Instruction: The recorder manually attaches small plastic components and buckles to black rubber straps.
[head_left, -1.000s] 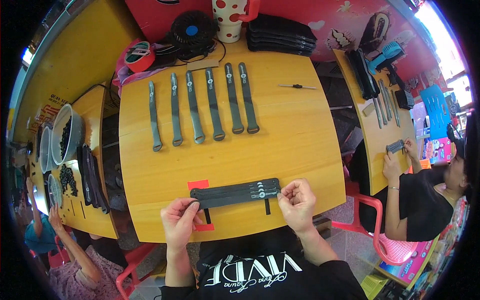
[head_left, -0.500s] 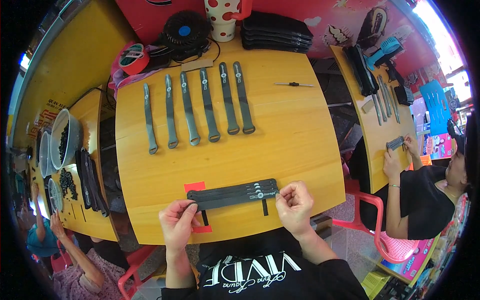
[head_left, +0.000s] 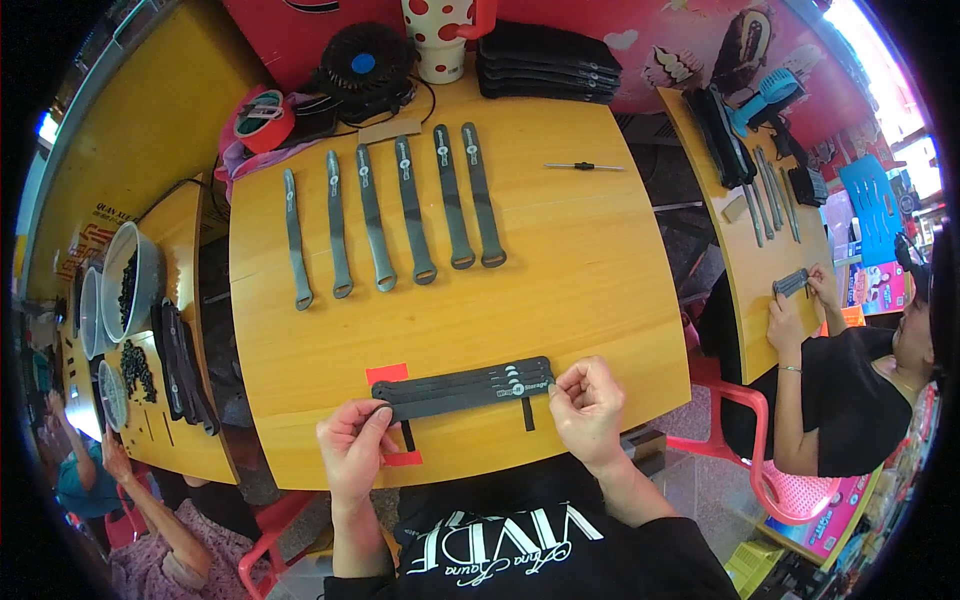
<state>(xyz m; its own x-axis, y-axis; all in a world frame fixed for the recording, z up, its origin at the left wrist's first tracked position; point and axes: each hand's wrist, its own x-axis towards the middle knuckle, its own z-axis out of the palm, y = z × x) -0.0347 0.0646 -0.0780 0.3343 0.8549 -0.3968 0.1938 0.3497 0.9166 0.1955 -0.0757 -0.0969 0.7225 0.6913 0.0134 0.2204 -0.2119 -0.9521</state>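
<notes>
A fanned stack of dark grey straps (head_left: 455, 388) lies across the near edge of the table, overlapping one another, with white print near its right end. My left hand (head_left: 355, 440) pinches the left end of the front strap between thumb and fingers. At the opposite end, my right hand (head_left: 588, 405) pinches the strap's right tip. Red tape (head_left: 390, 373) shows behind and in front of the stack's left part. A short black strip (head_left: 529, 414) sticks out toward me below the right part. Farther up, several single grey straps (head_left: 412, 215) lie in a row, slotted ends toward me.
A thin dark tool (head_left: 584, 166) lies at the far right. Along the back stand a black fan (head_left: 366, 70), a spotted cup (head_left: 438, 45), a red tape roll (head_left: 263, 124) and a pile of black straps (head_left: 548, 65). Co-workers sit at side tables; a pink chair (head_left: 735, 400) is at right.
Both hands keep their pinch on the strap and have barely moved. The whole picture has shifted slightly. At the far left, a co-worker's hand has moved.
</notes>
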